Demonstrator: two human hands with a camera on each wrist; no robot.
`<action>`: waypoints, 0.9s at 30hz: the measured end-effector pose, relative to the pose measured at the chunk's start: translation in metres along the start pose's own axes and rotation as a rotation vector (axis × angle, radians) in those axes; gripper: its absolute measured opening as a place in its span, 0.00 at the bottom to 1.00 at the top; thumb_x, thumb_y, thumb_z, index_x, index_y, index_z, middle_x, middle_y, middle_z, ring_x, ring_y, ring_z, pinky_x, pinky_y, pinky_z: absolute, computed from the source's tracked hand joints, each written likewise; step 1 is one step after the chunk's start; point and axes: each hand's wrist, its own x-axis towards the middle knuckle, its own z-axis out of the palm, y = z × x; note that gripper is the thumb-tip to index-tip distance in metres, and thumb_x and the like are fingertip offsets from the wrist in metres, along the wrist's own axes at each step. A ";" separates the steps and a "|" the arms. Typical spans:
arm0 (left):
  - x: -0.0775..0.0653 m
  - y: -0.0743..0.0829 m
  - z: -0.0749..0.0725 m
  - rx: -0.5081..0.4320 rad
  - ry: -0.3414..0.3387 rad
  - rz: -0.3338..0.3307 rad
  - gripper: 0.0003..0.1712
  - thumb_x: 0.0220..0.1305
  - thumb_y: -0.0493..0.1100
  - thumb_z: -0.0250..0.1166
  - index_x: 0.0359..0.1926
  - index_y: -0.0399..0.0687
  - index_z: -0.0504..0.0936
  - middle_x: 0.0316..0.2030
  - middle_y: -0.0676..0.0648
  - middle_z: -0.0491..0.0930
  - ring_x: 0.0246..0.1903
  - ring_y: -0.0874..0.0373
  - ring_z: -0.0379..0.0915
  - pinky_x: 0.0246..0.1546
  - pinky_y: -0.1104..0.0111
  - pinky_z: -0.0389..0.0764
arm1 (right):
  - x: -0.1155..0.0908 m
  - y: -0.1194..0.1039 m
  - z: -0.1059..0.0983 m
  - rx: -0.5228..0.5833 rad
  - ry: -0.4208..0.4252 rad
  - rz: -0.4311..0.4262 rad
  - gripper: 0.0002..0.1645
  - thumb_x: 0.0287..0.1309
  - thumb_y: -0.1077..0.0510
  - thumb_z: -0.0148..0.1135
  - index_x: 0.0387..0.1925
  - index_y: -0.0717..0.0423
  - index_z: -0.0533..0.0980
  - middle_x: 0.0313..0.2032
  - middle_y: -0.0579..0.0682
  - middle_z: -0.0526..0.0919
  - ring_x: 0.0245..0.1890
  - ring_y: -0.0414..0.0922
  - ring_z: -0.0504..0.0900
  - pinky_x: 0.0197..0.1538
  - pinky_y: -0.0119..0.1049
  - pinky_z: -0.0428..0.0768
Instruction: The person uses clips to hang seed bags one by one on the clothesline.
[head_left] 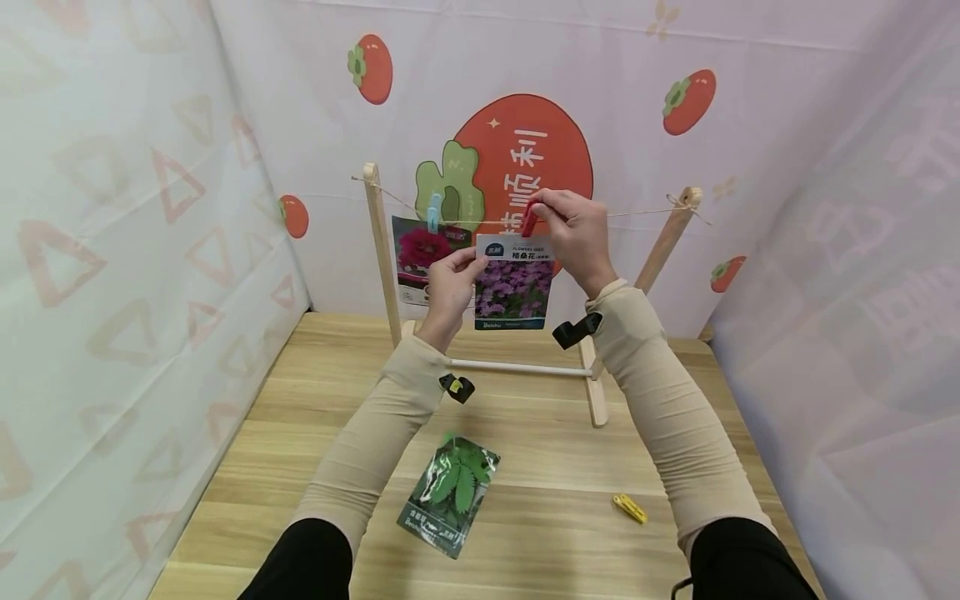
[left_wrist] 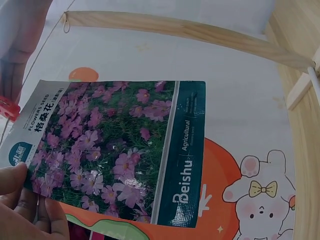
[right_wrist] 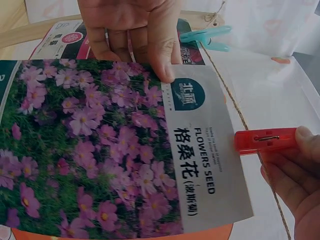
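A flower seed packet [head_left: 513, 287] with pink blooms hangs upright at the string [head_left: 630, 214]. My left hand [head_left: 452, 287] pinches its upper left edge between thumb and fingers. With thumb and fingertips my right hand [head_left: 579, 233] grips a red clothespin [right_wrist: 265, 140], whose tip meets the packet's top edge at the string. Whether its jaws have closed on the paper I cannot tell. Behind my left hand, a second seed packet [head_left: 420, 258] with a dark pink flower hangs from a light blue clothespin [head_left: 434, 213], partly hidden by that hand.
A wooden frame [head_left: 384, 258] carries the string between its two posts, with a white rod [head_left: 525, 367] low down. On the wooden table [head_left: 315, 467] lie a green leaf seed packet [head_left: 450, 497] and a yellow clothespin [head_left: 629, 508]. Printed cloth walls stand around.
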 end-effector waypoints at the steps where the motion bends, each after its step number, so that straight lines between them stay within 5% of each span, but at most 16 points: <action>1: 0.000 0.000 0.001 -0.012 0.002 -0.001 0.17 0.66 0.41 0.65 0.54 0.40 0.82 0.50 0.39 0.82 0.47 0.57 0.77 0.43 0.71 0.75 | 0.000 0.000 0.000 -0.008 -0.009 0.000 0.11 0.65 0.60 0.60 0.40 0.63 0.84 0.40 0.58 0.88 0.38 0.48 0.85 0.40 0.29 0.77; 9: 0.001 0.003 0.004 -0.033 -0.003 -0.020 0.18 0.66 0.41 0.64 0.54 0.40 0.82 0.52 0.40 0.82 0.43 0.62 0.74 0.31 0.72 0.66 | 0.001 0.000 -0.001 -0.067 -0.088 0.034 0.13 0.66 0.59 0.59 0.44 0.63 0.84 0.43 0.58 0.87 0.37 0.49 0.84 0.39 0.34 0.77; 18: 0.001 0.006 0.004 -0.010 -0.031 -0.041 0.18 0.66 0.42 0.64 0.55 0.40 0.81 0.51 0.40 0.81 0.51 0.54 0.76 0.47 0.66 0.74 | 0.003 0.001 -0.008 -0.052 -0.254 0.133 0.18 0.67 0.57 0.58 0.55 0.61 0.79 0.48 0.59 0.85 0.45 0.50 0.83 0.52 0.46 0.81; 27: -0.001 0.001 0.002 0.003 0.003 0.011 0.17 0.66 0.41 0.64 0.53 0.38 0.81 0.49 0.39 0.82 0.45 0.57 0.77 0.40 0.71 0.74 | 0.001 0.000 -0.006 -0.031 -0.275 0.168 0.20 0.66 0.59 0.59 0.57 0.63 0.77 0.49 0.60 0.84 0.48 0.51 0.82 0.55 0.46 0.81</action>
